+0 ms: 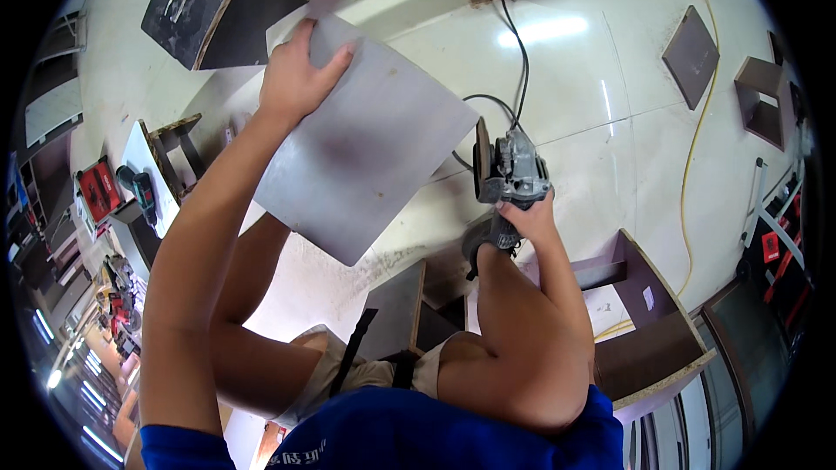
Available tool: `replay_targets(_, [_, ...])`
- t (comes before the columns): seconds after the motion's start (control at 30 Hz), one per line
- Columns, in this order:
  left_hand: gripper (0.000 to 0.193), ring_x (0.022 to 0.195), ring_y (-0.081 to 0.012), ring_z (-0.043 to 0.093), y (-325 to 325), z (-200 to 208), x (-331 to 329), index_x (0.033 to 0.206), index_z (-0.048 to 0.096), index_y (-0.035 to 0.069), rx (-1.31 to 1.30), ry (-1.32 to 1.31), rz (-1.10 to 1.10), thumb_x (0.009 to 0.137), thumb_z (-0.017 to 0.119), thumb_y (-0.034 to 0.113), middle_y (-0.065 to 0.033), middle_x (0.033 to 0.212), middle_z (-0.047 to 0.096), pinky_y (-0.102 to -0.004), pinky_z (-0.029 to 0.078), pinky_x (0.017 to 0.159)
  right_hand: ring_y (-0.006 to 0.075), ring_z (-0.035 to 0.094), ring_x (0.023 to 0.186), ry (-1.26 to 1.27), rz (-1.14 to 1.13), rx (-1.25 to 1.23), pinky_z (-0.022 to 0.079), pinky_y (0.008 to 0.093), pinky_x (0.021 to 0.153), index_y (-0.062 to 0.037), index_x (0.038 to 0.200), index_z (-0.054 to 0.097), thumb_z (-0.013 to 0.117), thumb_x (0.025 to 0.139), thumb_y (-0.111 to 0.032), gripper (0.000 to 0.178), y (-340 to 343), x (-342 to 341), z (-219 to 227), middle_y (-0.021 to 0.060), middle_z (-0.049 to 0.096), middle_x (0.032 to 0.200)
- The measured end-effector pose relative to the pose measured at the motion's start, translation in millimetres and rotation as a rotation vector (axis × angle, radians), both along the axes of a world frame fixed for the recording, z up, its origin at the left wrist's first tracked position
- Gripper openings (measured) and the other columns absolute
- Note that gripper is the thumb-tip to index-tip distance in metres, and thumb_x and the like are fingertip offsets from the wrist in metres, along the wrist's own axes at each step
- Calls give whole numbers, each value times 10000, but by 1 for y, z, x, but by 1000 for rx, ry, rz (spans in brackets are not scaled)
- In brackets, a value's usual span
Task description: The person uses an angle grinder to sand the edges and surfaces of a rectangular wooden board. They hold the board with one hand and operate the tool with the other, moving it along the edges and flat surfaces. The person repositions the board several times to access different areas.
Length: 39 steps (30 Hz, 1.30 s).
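Note:
A grey flat board (374, 135) with rounded corners is tilted up in front of me, its face toward me. My left hand (300, 78) grips its upper left edge, thumb spread on the face; the fingertips are partly hidden at the edge. To the right of the board, my right hand (533, 213) is wrapped round the body of an angle grinder (515, 167). The grinder's disc (482, 157) stands on edge, facing the board, with a gap between them. A black cord (524, 61) runs up from the grinder.
A dark box-shaped panel piece (222, 17) lies at the far left. An open brown cabinet frame (649, 352) stands near my right leg. A flat brown panel (692, 57) and a yellow cable (692, 165) lie on the floor at right. A cordless drill (139, 191) rests at left.

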<state>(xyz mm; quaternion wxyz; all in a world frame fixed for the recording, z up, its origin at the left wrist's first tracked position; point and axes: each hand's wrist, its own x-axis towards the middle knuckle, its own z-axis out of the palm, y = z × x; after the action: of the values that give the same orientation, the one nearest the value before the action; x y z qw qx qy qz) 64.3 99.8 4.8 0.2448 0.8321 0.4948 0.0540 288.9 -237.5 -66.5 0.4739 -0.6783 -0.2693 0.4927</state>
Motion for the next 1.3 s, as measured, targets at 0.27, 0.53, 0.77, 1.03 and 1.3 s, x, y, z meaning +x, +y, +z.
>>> replay_targets(0.27, [704, 933, -447, 659, 1, -5, -2, 1234, 534, -50, 9, -4, 2, 833, 662, 515, -292, 966, 678, -464, 524, 822, 133, 636, 738, -16, 51, -33, 528, 313, 705, -14, 909, 691, 790, 668, -150, 293, 14, 18, 6, 59, 700, 822])
replay_targets(0.53, [727, 934, -448, 658, 1, -6, -4, 1274, 510, -34, 9, 17, -2, 829, 658, 522, -281, 969, 684, -468, 526, 816, 120, 610, 707, -37, 116, -19, 519, 293, 689, -6, 873, 681, 765, 660, -120, 255, 25, 37, 14, 43, 684, 794])
replay_targets(0.77, [740, 934, -445, 657, 0, -4, -3, 1271, 508, -37, 37, 25, -10, 829, 654, 538, -283, 979, 682, -470, 521, 824, 123, 608, 737, -1, 157, -46, 516, 294, 716, 0, 919, 675, 731, 652, -90, 287, 30, 47, 14, 38, 683, 832])
replay_targets(1.03, [748, 937, -440, 660, 2, -5, -4, 1280, 506, -28, 9, 16, -12, 824, 659, 545, -283, 963, 683, -471, 523, 819, 127, 602, 747, -55, 200, -153, 513, 297, 714, 7, 920, 660, 740, 638, -97, 312, 36, 57, 16, 49, 680, 840])
replay_targets(1.3, [743, 930, -449, 656, 1, -8, -3, 1302, 498, -2, 68, 9, -31, 832, 642, 555, -275, 959, 686, -479, 522, 817, 114, 597, 713, -73, 169, -98, 512, 294, 696, -4, 891, 673, 767, 644, -105, 283, 39, 57, 19, 31, 679, 804])
